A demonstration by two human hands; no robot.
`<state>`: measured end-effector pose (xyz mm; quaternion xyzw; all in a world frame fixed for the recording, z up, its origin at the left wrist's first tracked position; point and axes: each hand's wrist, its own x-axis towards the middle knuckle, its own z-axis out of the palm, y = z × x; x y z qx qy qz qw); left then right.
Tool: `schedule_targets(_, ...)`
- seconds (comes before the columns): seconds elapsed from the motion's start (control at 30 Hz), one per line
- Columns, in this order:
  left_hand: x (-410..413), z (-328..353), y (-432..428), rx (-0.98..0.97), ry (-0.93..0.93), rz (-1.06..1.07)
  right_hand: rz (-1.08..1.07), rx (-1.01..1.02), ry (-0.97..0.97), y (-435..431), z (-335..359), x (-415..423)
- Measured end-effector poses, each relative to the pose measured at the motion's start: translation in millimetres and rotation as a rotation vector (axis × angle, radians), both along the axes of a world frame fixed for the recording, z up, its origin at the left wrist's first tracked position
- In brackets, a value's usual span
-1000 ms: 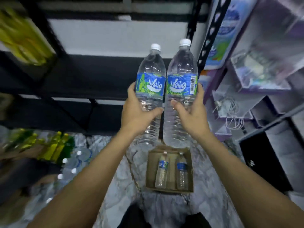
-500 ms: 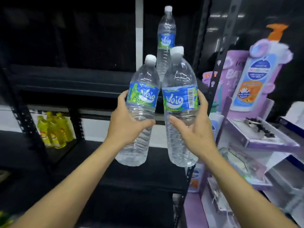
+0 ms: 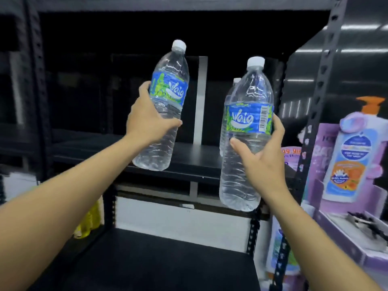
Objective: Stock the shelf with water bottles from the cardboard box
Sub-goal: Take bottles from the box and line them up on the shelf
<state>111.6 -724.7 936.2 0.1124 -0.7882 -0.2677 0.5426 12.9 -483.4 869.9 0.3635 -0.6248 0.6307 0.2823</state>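
My left hand (image 3: 148,120) grips a clear water bottle (image 3: 165,106) with a blue and green label, tilted to the right, its base just above the front edge of the black middle shelf (image 3: 195,160). My right hand (image 3: 262,158) holds a second, upright water bottle (image 3: 247,131) nearer to me and lower, in front of the shelf's right end. Behind it a third bottle (image 3: 227,122) stands on that shelf, mostly hidden. The cardboard box is out of view.
A black perforated upright post (image 3: 315,106) bounds the shelf on the right, another (image 3: 38,91) on the left. A lower black shelf (image 3: 159,259) lies below. Yellow bottles (image 3: 90,221) sit at lower left. A purple display with a pump-bottle picture (image 3: 352,156) stands right.
The view has risen from the floor and box to the shelf. Both bottles went up and have spread apart; the left one now tilts over the middle shelf's edge.
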Motion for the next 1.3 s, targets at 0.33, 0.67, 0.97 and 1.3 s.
schedule_targets(0.33,-58,-16,-149,-0.047,0.08,0.093,-0.098,-0.053,0.026,-98,36,-31)
schedule_targets(0.67,-114,-37,-248,0.139,0.119,-0.169,-0.25,-0.063,-0.042,-198,38,-79)
schedule_targets(0.97,-134,-43,-274,0.128,0.138,-0.277,-0.337,0.06,-0.047,-256,27,-117)
schedule_targets(1.3,-132,-58,-263,0.097,0.166,-0.173,-0.371,0.098,-0.025,-265,16,-125)
